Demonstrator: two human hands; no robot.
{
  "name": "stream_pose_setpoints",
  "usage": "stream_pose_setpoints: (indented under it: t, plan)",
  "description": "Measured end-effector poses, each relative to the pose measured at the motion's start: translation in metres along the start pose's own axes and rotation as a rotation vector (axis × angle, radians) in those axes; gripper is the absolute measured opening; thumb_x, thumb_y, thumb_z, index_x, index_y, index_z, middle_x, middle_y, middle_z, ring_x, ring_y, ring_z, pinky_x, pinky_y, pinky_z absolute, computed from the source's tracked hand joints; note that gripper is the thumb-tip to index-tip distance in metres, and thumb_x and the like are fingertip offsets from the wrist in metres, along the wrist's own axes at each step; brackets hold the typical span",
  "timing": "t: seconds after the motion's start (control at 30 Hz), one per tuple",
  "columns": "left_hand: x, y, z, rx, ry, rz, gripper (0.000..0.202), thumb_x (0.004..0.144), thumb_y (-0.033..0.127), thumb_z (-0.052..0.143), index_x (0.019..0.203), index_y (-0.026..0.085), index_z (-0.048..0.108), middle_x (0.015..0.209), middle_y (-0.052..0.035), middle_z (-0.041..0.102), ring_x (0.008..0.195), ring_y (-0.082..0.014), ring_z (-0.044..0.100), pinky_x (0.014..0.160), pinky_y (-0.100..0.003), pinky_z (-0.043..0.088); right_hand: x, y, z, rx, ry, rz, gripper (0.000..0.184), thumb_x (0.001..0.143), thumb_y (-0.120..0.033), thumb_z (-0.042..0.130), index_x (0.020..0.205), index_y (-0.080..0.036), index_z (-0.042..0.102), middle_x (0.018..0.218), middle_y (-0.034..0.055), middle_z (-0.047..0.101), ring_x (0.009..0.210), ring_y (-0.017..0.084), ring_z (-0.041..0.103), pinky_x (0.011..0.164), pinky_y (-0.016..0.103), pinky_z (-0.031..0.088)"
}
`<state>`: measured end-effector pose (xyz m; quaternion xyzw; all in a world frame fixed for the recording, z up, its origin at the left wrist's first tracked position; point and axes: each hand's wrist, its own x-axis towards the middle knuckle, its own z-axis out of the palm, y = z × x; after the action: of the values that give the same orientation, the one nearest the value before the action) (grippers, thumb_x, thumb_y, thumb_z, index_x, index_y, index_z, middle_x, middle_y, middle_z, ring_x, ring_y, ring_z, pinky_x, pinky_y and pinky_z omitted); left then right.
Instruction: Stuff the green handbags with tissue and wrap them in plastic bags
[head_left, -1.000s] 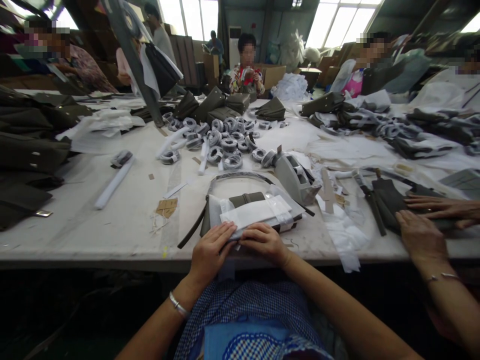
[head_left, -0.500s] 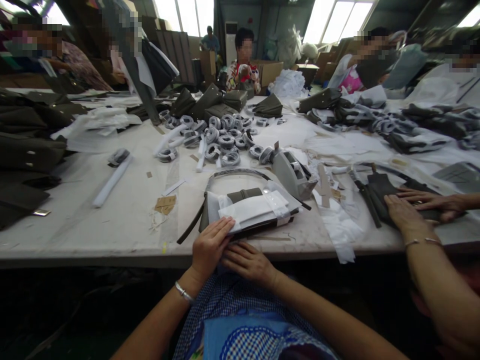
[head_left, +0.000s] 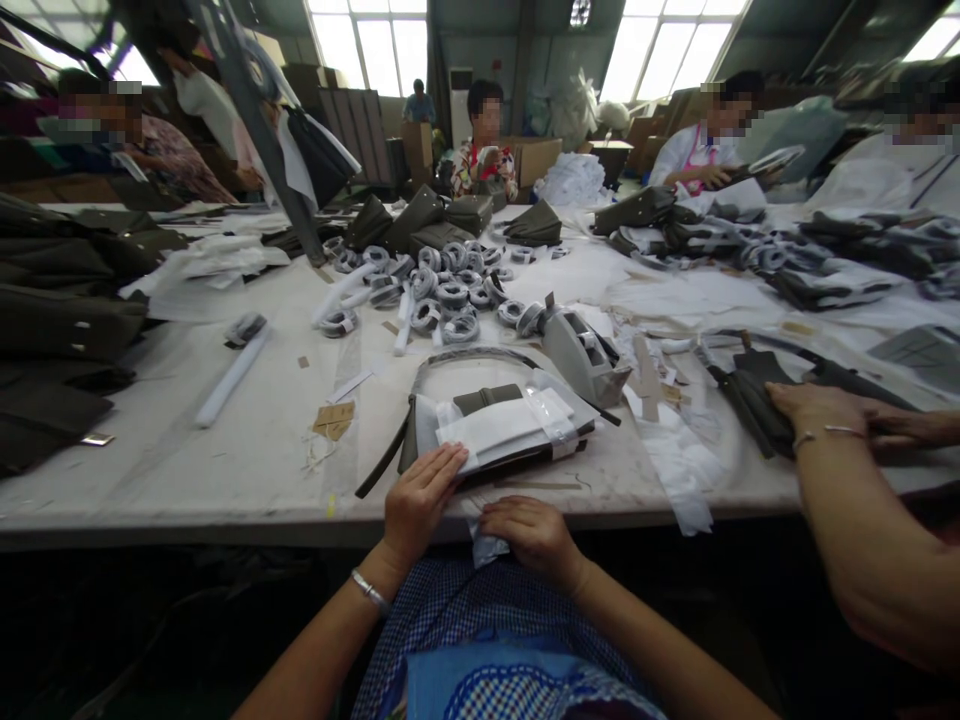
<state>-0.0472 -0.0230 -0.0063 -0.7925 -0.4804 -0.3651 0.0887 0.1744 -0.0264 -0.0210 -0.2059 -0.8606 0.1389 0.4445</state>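
In the middle near the table's front edge lies a dark olive handbag (head_left: pixel 489 395), with white wrapping paper (head_left: pixel 499 430) and clear tape (head_left: pixel 553 425) around it. Its wrapped strap (head_left: pixel 480 353) arches behind it. My left hand (head_left: pixel 421 497) grips the bag's near left corner, fingers together over the paper and the thumb hidden. At the table edge my right hand (head_left: pixel 534 530) is closed, its fingers bent down by a thin whitish piece of plastic film (head_left: pixel 486 545) that hangs over the edge; the fingertips are partly hidden.
A grey tape dispenser (head_left: pixel 581 350) stands behind the bag. Several wrapped strap coils (head_left: pixel 452 294) lie beyond. Dark bags (head_left: pixel 60 330) are stacked at left. A co-worker's hands (head_left: pixel 821 410) rest on another bag (head_left: pixel 757 400) at right. A slanted post (head_left: pixel 259 130) rises at back left.
My right hand has moved a little right, away from my left hand, and the plastic film now shows beside it. My left hand stays on the bag. The view has tilted slightly.
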Motion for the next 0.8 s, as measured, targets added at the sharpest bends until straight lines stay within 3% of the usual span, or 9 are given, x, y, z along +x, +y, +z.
stream_pose_setpoints:
  t: [0.1,0.37,0.57,0.67,0.8]
  plan:
    - [-0.001,0.001,0.002,0.002,0.007,-0.008,0.05,0.093,0.016,0.059,0.141,0.026,0.05,0.133,-0.0054,0.064,0.124,-0.0224,0.059,0.103,-0.041,0.053,-0.007,-0.007,-0.01,0.031,0.007,0.049,0.025,0.096,-0.01,0.049,0.097,-0.019,0.072,0.091,0.0058,0.078,0.093,0.018,0.073,0.088,0.032,0.058]
    - [-0.003,0.001,0.005,-0.01,0.004,-0.019,0.047,0.095,0.015,0.055,0.141,0.026,0.05,0.134,-0.0063,0.063,0.126,-0.0234,0.058,0.103,-0.043,0.053,-0.012,-0.029,-0.003,-0.007,0.029,0.071,0.025,0.097,-0.012,0.048,0.098,-0.021,0.071,0.093,0.0036,0.078,0.093,0.017,0.074,0.086,0.03,0.058]
    - [-0.005,0.0,0.007,-0.023,0.006,-0.01,0.046,0.095,0.015,0.053,0.14,0.025,0.05,0.133,-0.0065,0.064,0.126,-0.0237,0.057,0.102,-0.043,0.053,-0.008,-0.04,-0.009,0.015,0.001,0.083,0.027,0.098,-0.014,0.045,0.101,-0.021,0.071,0.094,0.0041,0.078,0.092,0.016,0.074,0.087,0.029,0.058]
    - [-0.005,0.0,0.007,-0.018,0.008,-0.003,0.048,0.095,0.014,0.054,0.141,0.025,0.049,0.133,-0.0061,0.064,0.127,-0.0233,0.057,0.103,-0.043,0.053,0.002,-0.041,-0.018,0.042,-0.004,0.091,0.028,0.097,-0.012,0.045,0.102,-0.022,0.071,0.094,0.0038,0.078,0.092,0.016,0.074,0.086,0.029,0.058]
    - [-0.005,0.002,0.006,-0.006,0.001,0.009,0.049,0.094,0.012,0.054,0.141,0.024,0.049,0.135,-0.0061,0.063,0.128,-0.0232,0.055,0.104,-0.042,0.052,0.035,-0.032,-0.033,0.041,-0.011,0.07,0.029,0.093,-0.007,0.047,0.103,-0.022,0.071,0.094,0.0021,0.078,0.089,0.015,0.073,0.086,0.029,0.056]
